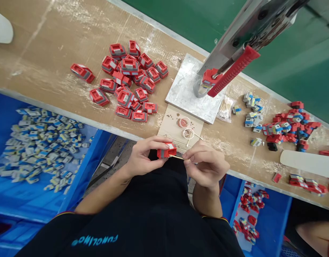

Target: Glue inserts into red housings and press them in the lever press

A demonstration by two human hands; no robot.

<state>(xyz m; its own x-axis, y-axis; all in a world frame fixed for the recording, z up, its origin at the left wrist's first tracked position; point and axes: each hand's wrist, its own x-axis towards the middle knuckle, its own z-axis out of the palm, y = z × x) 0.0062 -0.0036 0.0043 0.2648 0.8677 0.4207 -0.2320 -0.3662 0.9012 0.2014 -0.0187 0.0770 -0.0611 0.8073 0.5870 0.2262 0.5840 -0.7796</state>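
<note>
Near the table's front edge, my left hand (147, 156) is closed on a small red and grey toy part (163, 152). My right hand (205, 162) pinches a thin cotton swab stick (177, 157), whose far end meets the right side of the part. Just beyond the hands, two small round cups (187, 133) sit on a stained piece of cardboard (168, 125), with more swabs lying at the nearer one. Behind them stands a metal press (193, 92) with a red handle (234, 71); a red part rests under its arm.
Red parts (129, 66) are heaped on the table at left. A bag of swabs (225, 108) lies by the press. Red and blue-white parts (287, 125) cover the right side. Blue bins (41, 205) hold parts below the table's edge. Another person's arm (318, 232) shows at lower right.
</note>
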